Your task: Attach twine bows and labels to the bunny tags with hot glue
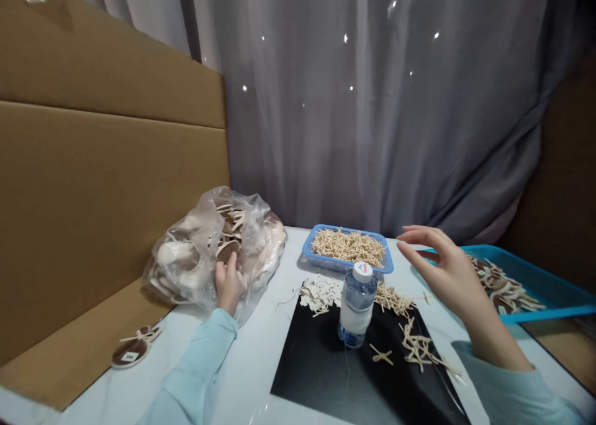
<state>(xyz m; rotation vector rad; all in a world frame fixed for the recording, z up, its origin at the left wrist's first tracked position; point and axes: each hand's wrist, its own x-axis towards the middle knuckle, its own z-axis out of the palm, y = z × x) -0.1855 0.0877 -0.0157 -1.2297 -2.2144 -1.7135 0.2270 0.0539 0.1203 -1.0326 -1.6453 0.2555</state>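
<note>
My left hand point(228, 285) reaches into the mouth of a clear plastic bag point(186, 251), its fingers closed on a round brown piece with a cream rim point(228, 250). More such pieces fill the bag. My right hand point(444, 269) is raised in the air left of a blue tray point(559, 316), thumb and fingers apart and nothing between them. Below it, small cream cord bows point(419, 347) lie scattered on a black mat point(316, 363). One bow point(382, 355) sits by itself near the mat's middle.
A clear bottle with a white cap point(356, 307) stands upright on the mat. Behind it are a blue basket of cream bows point(349, 246) and a pile of white tags point(320, 292). A bowed, labelled brown piece point(133, 348) lies left, near a cardboard wall point(112, 195).
</note>
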